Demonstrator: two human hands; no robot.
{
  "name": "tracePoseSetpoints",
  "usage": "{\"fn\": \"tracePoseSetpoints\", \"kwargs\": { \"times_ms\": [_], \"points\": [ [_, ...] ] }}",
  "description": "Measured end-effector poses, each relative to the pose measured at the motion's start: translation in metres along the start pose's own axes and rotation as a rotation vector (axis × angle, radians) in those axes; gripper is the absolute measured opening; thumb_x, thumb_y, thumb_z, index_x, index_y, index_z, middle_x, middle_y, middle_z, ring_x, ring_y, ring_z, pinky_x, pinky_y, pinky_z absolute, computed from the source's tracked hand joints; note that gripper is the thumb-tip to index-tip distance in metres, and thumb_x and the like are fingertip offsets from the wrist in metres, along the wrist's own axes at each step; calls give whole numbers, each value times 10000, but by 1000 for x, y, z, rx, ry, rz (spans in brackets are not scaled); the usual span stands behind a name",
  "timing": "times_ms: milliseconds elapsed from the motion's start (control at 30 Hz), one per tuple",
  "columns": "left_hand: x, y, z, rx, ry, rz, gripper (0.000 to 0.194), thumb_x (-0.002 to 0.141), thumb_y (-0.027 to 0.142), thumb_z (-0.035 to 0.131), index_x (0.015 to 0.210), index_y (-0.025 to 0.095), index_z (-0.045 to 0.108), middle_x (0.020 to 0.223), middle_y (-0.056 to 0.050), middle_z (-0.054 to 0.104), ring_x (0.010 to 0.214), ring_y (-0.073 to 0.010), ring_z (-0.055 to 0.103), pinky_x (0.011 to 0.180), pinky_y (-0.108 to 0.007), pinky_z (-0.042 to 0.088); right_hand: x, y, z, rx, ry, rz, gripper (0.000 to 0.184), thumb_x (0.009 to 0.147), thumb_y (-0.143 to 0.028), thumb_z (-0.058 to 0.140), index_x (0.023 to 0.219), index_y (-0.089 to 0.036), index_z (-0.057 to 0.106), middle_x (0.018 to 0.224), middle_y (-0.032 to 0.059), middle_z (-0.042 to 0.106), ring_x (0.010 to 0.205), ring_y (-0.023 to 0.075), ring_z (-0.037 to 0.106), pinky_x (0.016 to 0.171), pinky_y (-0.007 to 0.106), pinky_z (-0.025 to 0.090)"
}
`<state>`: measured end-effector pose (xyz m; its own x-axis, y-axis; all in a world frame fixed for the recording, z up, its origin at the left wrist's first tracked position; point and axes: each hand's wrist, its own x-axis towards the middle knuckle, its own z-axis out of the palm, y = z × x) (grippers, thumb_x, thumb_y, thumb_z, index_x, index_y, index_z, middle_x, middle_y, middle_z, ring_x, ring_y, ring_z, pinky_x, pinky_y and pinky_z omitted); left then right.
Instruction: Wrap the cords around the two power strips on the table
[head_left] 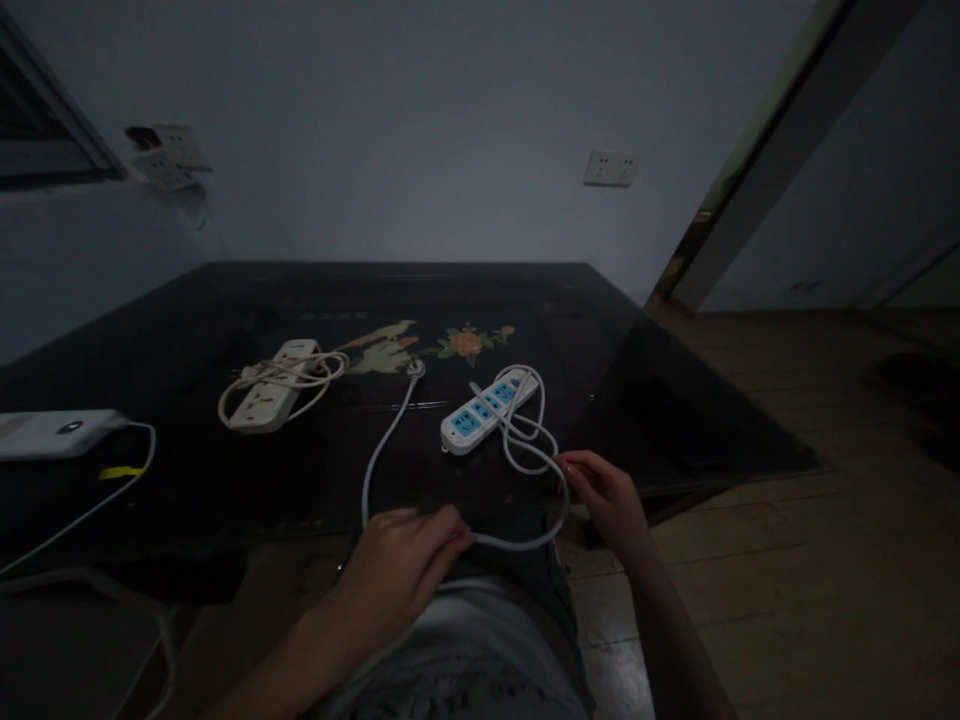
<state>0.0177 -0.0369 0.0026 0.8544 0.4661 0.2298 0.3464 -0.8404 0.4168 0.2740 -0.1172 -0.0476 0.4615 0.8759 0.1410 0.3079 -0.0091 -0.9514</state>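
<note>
A white power strip (491, 408) with blue sockets lies slanted on the dark table, its own cord looped over its right end. That white power cord (517, 546) runs in a curve between my two hands. My left hand (412, 555) is closed on the cord at the table's front edge, thumb and fingers pinched together. Farther right, my right hand (600, 490) pinches the cord near the loops. From the left hand the cord goes up over the table to its plug (415, 370), which rests beside the printed flower picture.
Left of the plug lies a second power strip (274, 390), its cord wound around it. A white device (60, 435) with a thin cable sits at the table's left edge, near a yellow strip (121, 472). A wall socket (611, 168) is behind the dark table (585, 310).
</note>
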Motion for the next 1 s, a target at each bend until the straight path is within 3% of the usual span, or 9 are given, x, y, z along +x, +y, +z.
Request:
{"fn": "tracePoseSetpoints", "kwargs": {
  "times_ms": [133, 267, 467, 633, 700, 767, 867, 967, 1000],
  "points": [
    [-14, -13, -2, -79, -20, -125, 192, 944, 270, 423, 868, 223, 593, 783, 3, 713, 700, -165, 680, 615, -252, 480, -3, 2, 11, -59, -89, -58, 268, 862, -410, 557, 917, -179, 681, 820, 62, 703, 709, 174, 642, 603, 256, 506],
    [-14, -15, 5, -161, -57, -183, 167, 931, 277, 463, 892, 232, 619, 816, 2, 713, 756, -161, 680, 664, -248, 487, -3, 0, 16, -96, -79, -84, 247, 834, -393, 604, 927, -179, 687, 735, 37, 682, 643, 161, 629, 577, 244, 490],
    [2, 0, 19, -247, -142, -94, 132, 907, 217, 518, 982, 240, 625, 931, 1, 694, 868, -152, 657, 746, -243, 478, 5, -2, 7, -205, 14, -101, 285, 813, -421, 601, 862, -163, 710, 599, 30, 641, 521, 155, 584, 478, 234, 440],
    [18, 1, 3, -272, -147, -37, 128, 881, 243, 570, 982, 231, 647, 876, 3, 664, 801, -133, 633, 686, -215, 462, 11, -3, -1, -224, 65, -78, 336, 796, -461, 607, 853, -145, 707, 610, 50, 655, 524, 169, 589, 486, 253, 448],
    [31, -13, -11, -304, -73, -41, 129, 897, 252, 540, 950, 213, 650, 858, -1, 661, 765, -122, 624, 675, -210, 460, 11, -3, 0, -211, 55, -67, 338, 793, -468, 605, 846, -149, 703, 607, 52, 659, 521, 173, 594, 481, 255, 450],
    [51, -36, -26, -271, 79, -75, 171, 917, 274, 493, 920, 199, 647, 897, -18, 677, 810, -141, 627, 720, -237, 468, 9, -2, 2, -204, 33, -59, 336, 794, -471, 600, 839, -153, 696, 587, 46, 650, 502, 168, 588, 458, 249, 438],
    [84, -80, -39, -34, 258, -248, 242, 936, 339, 442, 999, 183, 616, 958, -57, 682, 861, -189, 634, 743, -286, 479, 6, -1, 4, -215, -2, -77, 330, 808, -471, 580, 840, -158, 679, 552, 29, 626, 462, 152, 561, 427, 236, 416],
    [109, -117, -34, 321, 138, -447, 377, 929, 421, 434, 1145, 132, 542, 1158, -154, 626, 1042, -262, 601, 856, -356, 468, 4, 0, 6, -269, -81, -119, 282, 824, -436, 570, 849, -173, 669, 569, 13, 619, 481, 139, 564, 449, 223, 420],
    [114, -125, -29, 350, 110, -476, 416, 911, 444, 464, 1141, 106, 540, 1173, -189, 611, 1074, -296, 586, 873, -385, 462, 3, 0, 7, -290, -110, -129, 261, 829, -418, 566, 847, -178, 667, 580, 10, 618, 495, 136, 569, 462, 219, 423]
  ]
}}
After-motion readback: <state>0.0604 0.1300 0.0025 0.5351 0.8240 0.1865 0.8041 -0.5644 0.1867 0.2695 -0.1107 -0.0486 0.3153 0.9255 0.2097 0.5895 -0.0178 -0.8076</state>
